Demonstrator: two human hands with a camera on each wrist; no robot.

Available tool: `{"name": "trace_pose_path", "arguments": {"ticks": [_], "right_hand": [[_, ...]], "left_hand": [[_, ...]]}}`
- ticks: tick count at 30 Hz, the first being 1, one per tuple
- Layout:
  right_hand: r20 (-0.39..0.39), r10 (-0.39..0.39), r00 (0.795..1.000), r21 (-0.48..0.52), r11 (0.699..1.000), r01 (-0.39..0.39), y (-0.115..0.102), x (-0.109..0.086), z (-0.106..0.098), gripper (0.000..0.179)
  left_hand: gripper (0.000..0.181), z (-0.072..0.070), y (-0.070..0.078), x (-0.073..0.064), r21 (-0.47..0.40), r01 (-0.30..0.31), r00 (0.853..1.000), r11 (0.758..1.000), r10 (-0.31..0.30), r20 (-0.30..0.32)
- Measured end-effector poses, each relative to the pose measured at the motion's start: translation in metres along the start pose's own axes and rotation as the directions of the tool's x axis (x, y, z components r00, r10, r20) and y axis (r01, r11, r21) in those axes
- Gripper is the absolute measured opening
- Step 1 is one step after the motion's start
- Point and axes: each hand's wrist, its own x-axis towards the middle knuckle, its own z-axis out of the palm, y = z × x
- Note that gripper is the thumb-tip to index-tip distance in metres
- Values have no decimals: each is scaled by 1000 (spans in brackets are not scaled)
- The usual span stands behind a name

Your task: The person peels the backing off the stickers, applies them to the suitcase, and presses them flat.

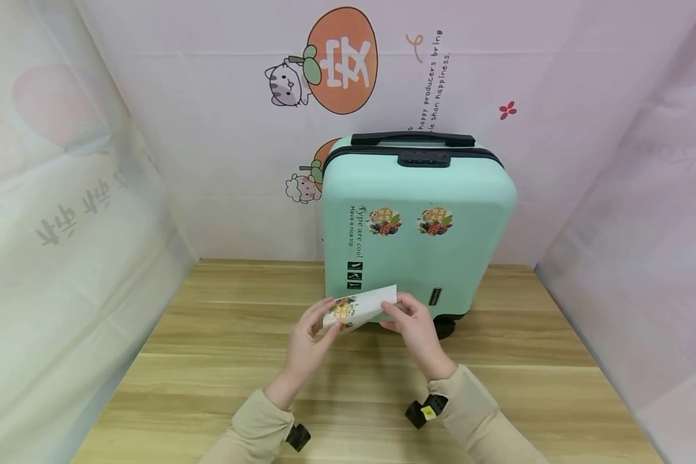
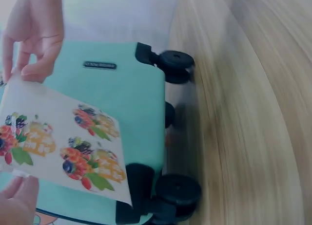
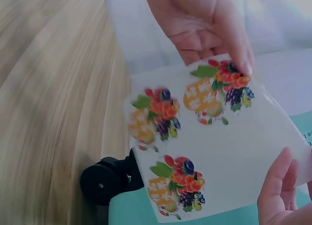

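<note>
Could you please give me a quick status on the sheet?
Left grip and right grip both pinching sheet. Sheet tilted, three stickers on it. Suitcase behind; nothing seen in between.

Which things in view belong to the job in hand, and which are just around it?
In the job:
white sheet of fruit stickers
left hand and right hand, both holding it
mint-green hard-shell suitcase, two matching stickers on its front

Just around:
light-brown wood-grain tabletop
white printed backdrop
black wrist-worn devices
</note>
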Motion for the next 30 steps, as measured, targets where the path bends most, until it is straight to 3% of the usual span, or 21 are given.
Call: {"name": "trace_pose_path", "arguments": {"ticks": [3, 6, 9, 12, 16, 20, 22, 24, 26, 27, 30], "right_hand": [[13, -13, 1000, -5, 1000, 13, 2, 0, -3, 27], [36, -22, 999, -4, 1000, 22, 4, 1, -6, 27], [61, -22, 998, -9, 1000, 23, 7, 1, -9, 27], [72, -13, 997, -23, 1000, 15, 10, 2, -11, 26], [72, 10, 997, -42, 999, -7, 14, 4, -14, 23], [65, 21, 998, -75, 997, -16, 19, 7, -17, 24], [31, -13, 999, -137, 990, 17, 21, 9, -17, 29], [-21, -108, 994, -221, 970, 101, 24, 9, -16, 33], [-76, -265, 961, -326, 918, 227, 27, 8, -13, 36], [-89, -360, 929, -386, 872, 301, 28, 8, -11, 36], [-39, -617, 786, -511, 688, 515, 30, 5, -3, 31]], "left_hand": [[44, -3, 3, 3, -138, 214, 977, 967, -212, 32], [46, -8, 4, 10, -285, 361, 930, 888, -366, 37], [45, -13, 5, 16, -415, 438, 889, 797, -453, 69], [42, -17, 6, 19, -467, 484, 863, 740, -491, 117], [37, -16, 8, 21, -457, 503, 856, 734, -497, 142], [19, -12, 9, 23, -459, 512, 848, 726, -511, 139], [10, -11, 10, 23, -464, 518, 844, 718, -518, 140], [8, -9, 11, 23, -470, 520, 843, 713, -518, 147], [7, -7, 12, 23, -466, 514, 848, 720, -507, 153], [6, -7, 12, 23, -466, 513, 849, 721, -505, 154], [5, -4, 14, 23, -461, 504, 855, 730, -497, 148]]}}
